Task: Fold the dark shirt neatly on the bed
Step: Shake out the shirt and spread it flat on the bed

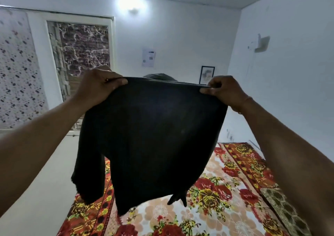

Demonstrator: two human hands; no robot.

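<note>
The dark shirt (151, 136) hangs in the air in front of me, held up by its top edge and spread flat between both hands. My left hand (101, 85) pinches the top left corner and my right hand (224, 91) pinches the top right corner. One sleeve dangles at the lower left, and a bit of fabric hangs below the hem at the lower right. Below the shirt lies the bed (226, 190), covered with a red, yellow and cream floral sheet; the shirt hides part of it.
A white wall stands close along the bed's right side. A framed picture (207, 74) and a paper sheet (149, 58) hang on the far wall. A door with a marbled pattern (81, 53) is at the back left. Pale floor runs left of the bed.
</note>
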